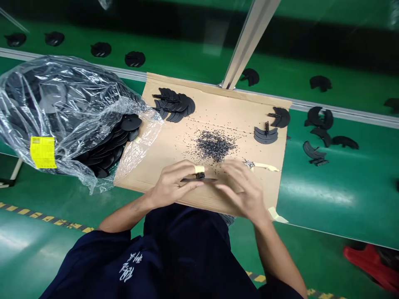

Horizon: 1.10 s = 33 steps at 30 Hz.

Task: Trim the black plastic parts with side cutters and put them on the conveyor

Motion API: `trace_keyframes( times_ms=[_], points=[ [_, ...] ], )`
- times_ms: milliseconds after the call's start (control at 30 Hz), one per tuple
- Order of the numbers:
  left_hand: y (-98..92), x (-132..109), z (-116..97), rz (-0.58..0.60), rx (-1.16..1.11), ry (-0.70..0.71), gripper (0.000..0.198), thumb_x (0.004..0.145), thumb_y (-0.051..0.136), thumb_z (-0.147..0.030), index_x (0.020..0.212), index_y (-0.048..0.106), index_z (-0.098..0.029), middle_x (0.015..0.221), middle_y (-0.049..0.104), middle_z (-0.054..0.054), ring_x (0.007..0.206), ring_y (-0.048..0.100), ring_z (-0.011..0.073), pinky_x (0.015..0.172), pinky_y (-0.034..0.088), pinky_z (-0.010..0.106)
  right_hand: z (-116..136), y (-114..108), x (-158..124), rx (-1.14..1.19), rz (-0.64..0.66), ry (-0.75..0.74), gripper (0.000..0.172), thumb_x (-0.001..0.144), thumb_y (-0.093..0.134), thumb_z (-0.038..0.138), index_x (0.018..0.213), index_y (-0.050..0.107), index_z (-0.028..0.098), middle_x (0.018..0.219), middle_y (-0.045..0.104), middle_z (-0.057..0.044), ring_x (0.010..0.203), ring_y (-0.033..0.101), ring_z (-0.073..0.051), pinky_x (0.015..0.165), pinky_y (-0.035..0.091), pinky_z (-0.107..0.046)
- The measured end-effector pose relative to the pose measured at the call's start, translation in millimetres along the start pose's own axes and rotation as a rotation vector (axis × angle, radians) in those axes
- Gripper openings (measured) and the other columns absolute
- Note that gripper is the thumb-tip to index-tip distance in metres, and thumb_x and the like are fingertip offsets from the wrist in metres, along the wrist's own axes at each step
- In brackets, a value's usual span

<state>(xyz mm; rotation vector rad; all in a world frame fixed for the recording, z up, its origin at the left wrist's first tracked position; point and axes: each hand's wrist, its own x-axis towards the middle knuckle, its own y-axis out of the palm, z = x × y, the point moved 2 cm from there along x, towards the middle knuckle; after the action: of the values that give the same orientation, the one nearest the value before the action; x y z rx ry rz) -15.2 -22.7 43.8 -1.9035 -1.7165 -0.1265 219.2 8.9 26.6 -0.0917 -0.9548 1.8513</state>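
Both hands are over the near edge of the flat brown cardboard sheet (215, 108), and between them is a thin, flat black plastic disc piece (199, 179). It is seen edge-on, so it reads as a dark sliver; its long axis runs left to right across the view, roughly level, one end pointing toward the left hand and the other toward the right. A small raised nub shows on its upper side near the middle.

The left hand (173, 185) is curled around the piece, fingers and thumb closed on its left end, a band of pale yellow tape (199, 169) wrapped round the forefinger tip just above the piece. The right hand (241, 189) is blurred with its fingers loosely bent; its fingertips are right at the piece's right end, but whether they actually pinch it cannot be told from here.

Just beyond the hands, a scatter of tiny black plastic shavings (215, 145) lies heaped on the cardboard. Beside the right hand rests a small metal blade tool with a tape-wrapped handle (260, 166). At the far left corner of the sheet is a fanned row of black disc pieces (174, 104); toward the far right are two more small groups of black curved pieces (271, 128).

To the left, a crumpled clear plastic bag (62, 112) with a yellow label (43, 152) spills more black discs onto the cardboard's edge. Everything rests on a green work surface (327, 195), with a green conveyor belt (187, 58) behind carrying further black pieces.
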Motion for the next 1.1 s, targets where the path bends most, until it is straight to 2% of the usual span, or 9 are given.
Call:
trace_keyframes(
  times_ms=[100,167,233,300,400,533,667,900,1100],
  points=[
    [-3.5,-0.7,6.5,-0.053,0.038,-0.042,0.026,0.089,0.077,-0.022,0.114,0.072,-0.016,0.09,0.073,0.005,0.079,0.067,0.0126,0.071,0.057,0.024,-33.6,-33.6,-19.9,-0.449,-0.029,0.155,0.066,0.09,0.071,0.053,0.146,0.055,0.022,0.143,0.057,-0.021,0.138,0.049,-0.044,0.11,0.044,-0.069],
    [-4.0,-0.2,10.8,-0.052,0.049,-0.052,0.021,0.09,0.076,-0.022,0.11,0.073,-0.016,0.093,0.074,0.006,0.083,0.069,0.0136,0.074,0.058,0.025,-52.3,-47.6,-33.4,-0.574,0.035,0.238,0.068,0.094,0.063,0.055,0.149,0.051,0.016,0.14,0.057,-0.025,0.135,0.05,-0.046,0.106,0.046,-0.068],
    [-2.7,0.9,14.5,-0.05,0.053,-0.055,0.02,0.091,0.076,-0.022,0.11,0.074,-0.016,0.095,0.074,0.007,0.087,0.069,0.0148,0.076,0.058,0.026,-62.0,-53.6,-42.8,-0.612,0.096,0.279,0.062,0.098,0.056,0.053,0.148,0.051,0.016,0.133,0.059,-0.025,0.126,0.055,-0.043,0.099,0.051,-0.062],
    [-0.2,2.4,17.2,-0.051,0.048,-0.058,0.021,0.091,0.075,-0.023,0.111,0.074,-0.017,0.095,0.074,0.007,0.087,0.07,0.0152,0.076,0.059,0.027,-61.6,-54.2,-45.2,-0.611,0.113,0.285,0.056,0.099,0.054,0.049,0.146,0.052,0.017,0.128,0.06,-0.023,0.117,0.059,-0.04,0.091,0.055,-0.055],
    [4.1,5.3,18.8,-0.026,0.026,-0.045,0.022,0.091,0.075,-0.022,0.112,0.074,-0.016,0.096,0.074,0.007,0.089,0.07,0.0151,0.079,0.059,0.027,-47.3,-49.5,-36.1,-0.523,0.087,0.259,0.05,0.101,0.051,0.045,0.143,0.052,0.018,0.125,0.058,-0.021,0.109,0.062,-0.034,0.08,0.057,-0.046],
    [7.5,9.8,18.7,0.015,0.003,-0.028,0.021,0.091,0.075,-0.02,0.112,0.075,-0.016,0.096,0.073,0.007,0.087,0.069,0.0137,0.078,0.058,0.026,-21.1,-35.9,-12.4,-0.2,0.101,0.158,0.038,0.105,0.038,0.039,0.134,0.054,0.02,0.112,0.061,-0.014,0.098,0.064,-0.027,0.079,0.057,-0.041],
    [9.1,12.8,19.4,0.036,-0.003,-0.043,0.022,0.091,0.075,-0.021,0.113,0.075,-0.016,0.096,0.073,0.007,0.088,0.069,0.0145,0.079,0.058,0.027,-6.3,-22.2,8.7,-0.015,0.172,0.051,0.036,0.105,0.042,0.037,0.136,0.052,0.02,0.108,0.062,-0.013,0.093,0.063,-0.025,0.077,0.057,-0.04],
    [9.5,13.2,23.4,0.051,-0.035,-0.079,0.023,0.091,0.075,-0.02,0.113,0.075,-0.017,0.099,0.074,0.007,0.09,0.069,0.015,0.08,0.059,0.027,-6.7,-16.2,25.1,-0.022,0.256,-0.071,0.028,0.102,0.052,0.032,0.126,0.056,0.018,0.112,0.066,-0.014,0.099,0.063,-0.027,0.083,0.057,-0.043],
    [10.6,13.7,26.7,0.041,-0.061,-0.09,0.022,0.09,0.077,-0.022,0.111,0.076,-0.018,0.098,0.075,0.007,0.089,0.07,0.015,0.08,0.059,0.027,-10.2,-17.4,27.4,-0.135,0.261,-0.125,0.032,0.103,0.052,0.038,0.126,0.058,0.015,0.106,0.069,-0.015,0.09,0.062,-0.026,0.077,0.055,-0.041]
  ],
)
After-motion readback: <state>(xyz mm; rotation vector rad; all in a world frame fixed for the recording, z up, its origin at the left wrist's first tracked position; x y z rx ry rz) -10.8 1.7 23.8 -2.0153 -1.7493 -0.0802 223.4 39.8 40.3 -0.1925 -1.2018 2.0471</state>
